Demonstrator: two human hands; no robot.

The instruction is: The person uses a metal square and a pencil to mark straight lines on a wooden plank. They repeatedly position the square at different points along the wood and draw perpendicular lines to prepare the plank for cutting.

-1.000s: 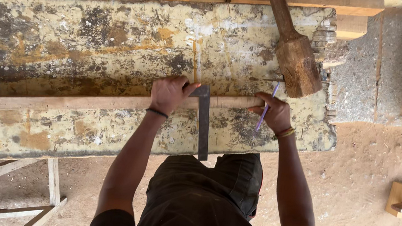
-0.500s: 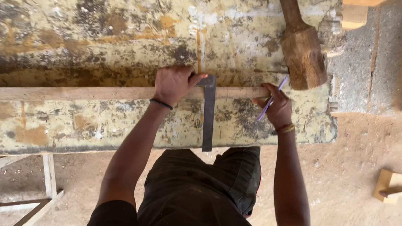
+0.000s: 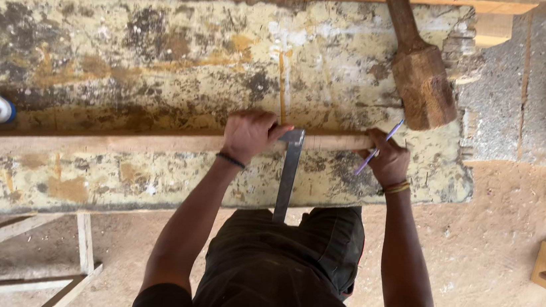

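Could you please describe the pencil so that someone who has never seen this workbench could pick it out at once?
Start at the long, paint-worn workbench and follow the thin wooden strip lying along it to its right end. There the right hand holds the pencil, just below the wooden mallet. It is the only slim purple thing among brown wood and grey metal.

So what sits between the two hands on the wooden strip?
In the head view, the metal try square lies across the wooden strip between the left hand and the right hand, right beside the left thumb.
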